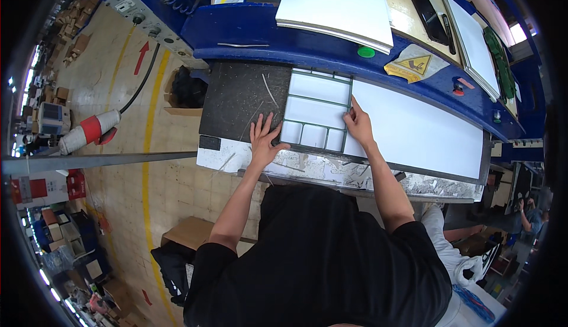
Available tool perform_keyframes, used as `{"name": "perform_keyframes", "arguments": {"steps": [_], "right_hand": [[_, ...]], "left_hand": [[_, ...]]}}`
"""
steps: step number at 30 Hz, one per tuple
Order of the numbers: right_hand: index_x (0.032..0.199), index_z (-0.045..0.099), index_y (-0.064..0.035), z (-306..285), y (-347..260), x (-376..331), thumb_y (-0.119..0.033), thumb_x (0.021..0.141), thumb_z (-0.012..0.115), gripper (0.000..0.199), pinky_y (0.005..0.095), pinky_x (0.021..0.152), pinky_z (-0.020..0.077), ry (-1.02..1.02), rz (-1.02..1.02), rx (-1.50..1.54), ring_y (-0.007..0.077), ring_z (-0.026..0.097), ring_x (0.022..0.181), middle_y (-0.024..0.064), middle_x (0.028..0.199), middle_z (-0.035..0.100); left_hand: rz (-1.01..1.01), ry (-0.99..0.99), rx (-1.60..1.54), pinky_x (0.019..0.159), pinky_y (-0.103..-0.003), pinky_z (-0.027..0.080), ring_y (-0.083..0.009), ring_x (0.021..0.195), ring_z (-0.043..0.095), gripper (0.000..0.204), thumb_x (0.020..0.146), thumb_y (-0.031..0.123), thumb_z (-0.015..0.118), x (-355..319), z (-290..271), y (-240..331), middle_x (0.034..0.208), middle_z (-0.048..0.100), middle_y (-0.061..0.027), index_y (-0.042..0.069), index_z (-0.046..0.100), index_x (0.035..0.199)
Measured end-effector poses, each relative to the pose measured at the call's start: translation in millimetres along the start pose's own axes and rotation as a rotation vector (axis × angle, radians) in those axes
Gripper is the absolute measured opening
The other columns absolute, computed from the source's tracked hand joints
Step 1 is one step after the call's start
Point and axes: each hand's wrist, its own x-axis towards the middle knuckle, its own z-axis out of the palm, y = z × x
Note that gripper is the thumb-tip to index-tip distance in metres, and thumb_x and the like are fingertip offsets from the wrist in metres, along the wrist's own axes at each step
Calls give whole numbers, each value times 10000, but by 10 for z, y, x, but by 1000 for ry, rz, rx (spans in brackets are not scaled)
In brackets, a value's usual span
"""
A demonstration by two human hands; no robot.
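A dark green divided frame (316, 103) with several rectangular compartments lies flat in front of me, white showing through its openings. It rests at the seam between a dark, scuffed work surface (236, 90) and a large white sheet (420, 129). My left hand (264, 141) is open, fingers spread over the dark surface, its thumb by the frame's lower left corner. Over the frame's right bar is my right hand (359, 126), index finger along the outer side and thumb on the inner side, closed on that bar. Its other fingers are partly hidden.
Beyond the blue machine edge (254, 34) lie a stack of white sheets (334, 7), a phone (428, 16) and a pen. A green button (366, 51) and a red button (458, 89) sit on that edge. Thin scraps litter the near ledge (296, 164). A grey bar (106, 160) extends left.
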Motion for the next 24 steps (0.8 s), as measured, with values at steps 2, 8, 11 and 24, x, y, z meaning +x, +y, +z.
{"name": "perform_keyframes", "arguments": {"steps": [2, 8, 11, 24], "right_hand": [[1441, 346, -19, -8, 15, -1, -108, 840, 598, 657, 270, 580, 447, -4, -9, 3, 137, 502, 576, 58, 660, 510], [1448, 333, -20, -14, -2, -8, -99, 856, 582, 647, 255, 573, 431, -10, -15, 14, 114, 469, 572, 40, 647, 477], [1441, 346, -19, -15, -9, -9, -103, 843, 588, 651, 267, 586, 451, -8, -1, 15, 137, 507, 577, 58, 656, 509], [1444, 337, -17, 8, -11, -20, -83, 859, 572, 634, 255, 590, 425, 12, -1, 46, 108, 455, 586, 34, 663, 464]], "left_hand": [[9, -3, -24, 1152, -501, 65, -302, 1436, 181, 697, 644, 440, 790, 21, -7, 6, 1520, 329, -53, 170, 620, 1264], [-13, -8, -81, 1152, -497, 63, -297, 1433, 188, 687, 641, 416, 799, 11, -43, 16, 1518, 335, -42, 168, 625, 1258], [-7, -13, -48, 1153, -496, 58, -296, 1434, 183, 678, 644, 413, 796, 5, -36, 10, 1519, 333, -39, 167, 628, 1253], [7, -14, -22, 1154, -492, 61, -297, 1435, 177, 667, 660, 442, 773, 12, -27, 8, 1519, 332, -40, 163, 630, 1249]]}}
